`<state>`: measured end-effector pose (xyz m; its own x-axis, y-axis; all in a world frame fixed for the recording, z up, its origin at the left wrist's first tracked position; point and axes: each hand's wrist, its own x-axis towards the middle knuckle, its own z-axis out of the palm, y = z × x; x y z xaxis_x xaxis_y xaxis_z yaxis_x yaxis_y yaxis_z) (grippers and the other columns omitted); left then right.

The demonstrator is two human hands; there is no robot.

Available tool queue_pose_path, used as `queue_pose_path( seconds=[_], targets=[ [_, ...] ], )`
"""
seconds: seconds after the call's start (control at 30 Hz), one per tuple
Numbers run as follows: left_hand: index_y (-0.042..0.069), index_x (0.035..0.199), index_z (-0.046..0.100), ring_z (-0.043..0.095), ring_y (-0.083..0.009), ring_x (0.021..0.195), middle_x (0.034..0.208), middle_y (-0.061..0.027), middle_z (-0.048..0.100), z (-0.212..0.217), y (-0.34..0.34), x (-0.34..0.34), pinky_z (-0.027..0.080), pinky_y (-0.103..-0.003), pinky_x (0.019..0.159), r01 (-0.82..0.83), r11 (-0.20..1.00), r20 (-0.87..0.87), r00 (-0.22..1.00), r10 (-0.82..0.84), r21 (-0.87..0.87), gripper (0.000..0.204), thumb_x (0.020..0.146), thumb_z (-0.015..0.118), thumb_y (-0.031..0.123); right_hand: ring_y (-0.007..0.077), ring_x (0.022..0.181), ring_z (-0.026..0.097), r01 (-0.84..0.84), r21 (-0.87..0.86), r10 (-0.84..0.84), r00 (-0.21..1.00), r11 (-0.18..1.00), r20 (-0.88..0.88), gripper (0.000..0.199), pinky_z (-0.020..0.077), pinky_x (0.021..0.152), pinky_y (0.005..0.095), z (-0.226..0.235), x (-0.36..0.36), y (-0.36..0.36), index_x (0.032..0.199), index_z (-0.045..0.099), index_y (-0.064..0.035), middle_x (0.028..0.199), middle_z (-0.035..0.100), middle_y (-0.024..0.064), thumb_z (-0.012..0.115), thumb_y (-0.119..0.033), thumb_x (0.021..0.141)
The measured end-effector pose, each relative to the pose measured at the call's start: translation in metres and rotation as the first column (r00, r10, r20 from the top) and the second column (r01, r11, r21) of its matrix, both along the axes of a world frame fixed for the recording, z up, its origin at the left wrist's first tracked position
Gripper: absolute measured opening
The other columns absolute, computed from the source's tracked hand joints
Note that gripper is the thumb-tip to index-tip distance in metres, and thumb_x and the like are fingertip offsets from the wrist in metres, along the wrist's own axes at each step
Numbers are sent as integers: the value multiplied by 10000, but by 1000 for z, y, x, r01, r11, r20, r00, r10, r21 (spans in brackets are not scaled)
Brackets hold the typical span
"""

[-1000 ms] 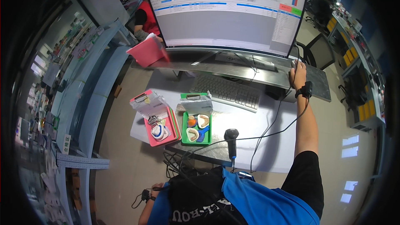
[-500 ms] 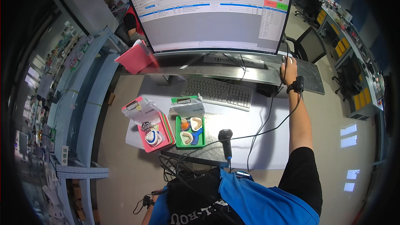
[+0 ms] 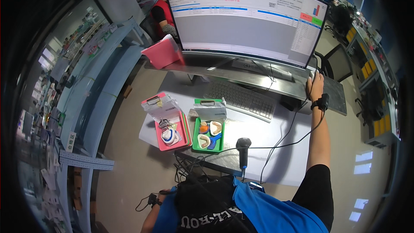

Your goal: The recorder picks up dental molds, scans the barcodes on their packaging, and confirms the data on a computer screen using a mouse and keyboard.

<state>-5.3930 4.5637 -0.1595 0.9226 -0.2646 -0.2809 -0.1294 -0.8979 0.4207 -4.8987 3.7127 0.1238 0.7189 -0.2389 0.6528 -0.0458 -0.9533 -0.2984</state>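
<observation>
My right hand is curled over a white computer mouse on the metal shelf, right of the large monitor. At the lower left my left hand is close to my body, its fingers hidden from view. A green tray holds pale dental casts, an orange piece and a blue piece. Beside it, a stack topped by a pink tray carries a white-and-blue dental model. Bagged papers are clipped to both trays. A black handheld scanner lies on the table, apart from both hands.
A grey keyboard sits partly under the metal shelf. Pink folders stand at the shelf's left end. Black cables cross the table. A blue-grey rack is at left, and a person in red is behind the monitor.
The whole view has shifted, so the monitor and trays appear farther right. My right hand stays on the mouse, and the trays keep their places on the table.
</observation>
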Motion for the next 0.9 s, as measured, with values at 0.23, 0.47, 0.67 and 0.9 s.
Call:
queue_pose_path(
  seconds=[0.23, 0.47, 0.67, 0.9],
  targets=[
    [115, 1025, 700, 677, -326, 877, 944, -124, 711, -6, -1, -1, 527, -450, 770, 32, 994, 126, 992, -18, -109, 293, 863, 648, 353, 481, 1217, 529, 0, 5, 0, 1000, 1000, -13, 557, 437, 1058, 487, 2, -4, -2, 1395, 479, 27, 1357, 500, 315, 633, -182, 902],
    [111, 1011, 699, 674, -331, 846, 918, -127, 710, 9, -8, -1, 523, -455, 764, -36, 998, -43, 999, 34, -51, 279, 866, 650, 345, 473, 1231, 520, -12, 18, 13, 1000, 1000, -13, 571, 427, 1068, 478, -1, 0, 0, 1412, 467, 5, 1349, 504, 311, 628, -230, 916],
    [98, 1007, 696, 676, -325, 784, 876, -132, 703, 17, -6, 1, 527, -450, 729, -157, 987, -131, 980, 149, -47, 267, 892, 639, 332, 473, 1226, 521, 13, -5, -13, 1000, 1000, 7, 569, 431, 1061, 480, -5, 6, -3, 1415, 462, 10, 1348, 512, 311, 625, -224, 922],
    [31, 906, 626, 626, -179, 554, 695, -82, 642, 75, -22, 87, 491, -319, 504, -888, 86, -493, 329, 806, -452, 356, 1008, 557, 365, 327, 1105, 575, 75, 171, -153, 852, 982, 501, 418, 453, 981, 414, 5, -33, 33, 1307, 548, 26, 1190, 596, 203, 626, -156, 939]
  ],
)
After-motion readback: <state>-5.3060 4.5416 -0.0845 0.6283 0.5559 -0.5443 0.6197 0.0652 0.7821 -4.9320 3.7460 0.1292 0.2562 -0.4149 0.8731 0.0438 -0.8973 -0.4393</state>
